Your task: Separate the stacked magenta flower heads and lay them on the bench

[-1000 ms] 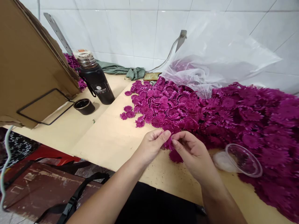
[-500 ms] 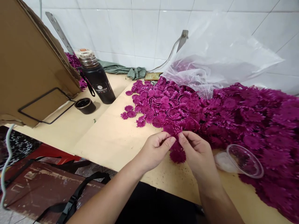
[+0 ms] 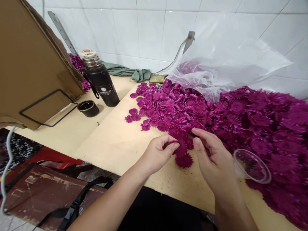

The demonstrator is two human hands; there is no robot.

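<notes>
at the far left, cardboard [image 3: 36,61] leans over the table [image 3: 108,144], a black wire frame [image 3: 39,101] against its foot. below the table edge lies a scuffed brown case [image 3: 48,192] with black straps. next come a small dark cup [image 3: 88,110] and, just beside it, a black bottle [image 3: 106,88] with a pale lid. behind, along the tiled wall, runs a green cloth [image 3: 141,75]. near the middle the left hand [image 3: 158,154] is closed, thumb pinched to forefinger on a purple flower [image 3: 173,142], only a sliver of it showing. the heap [image 3: 223,112] of like flowers spreads from just beyond that hand to the right edge. by the heap's near side the right hand [image 3: 214,157] hangs loosely spread, thumb apart from fingers, gripping nothing visible. a clear bag [image 3: 235,61] lies over the heap's back, and a clear tub [image 3: 253,165] tilts against its front.
</notes>
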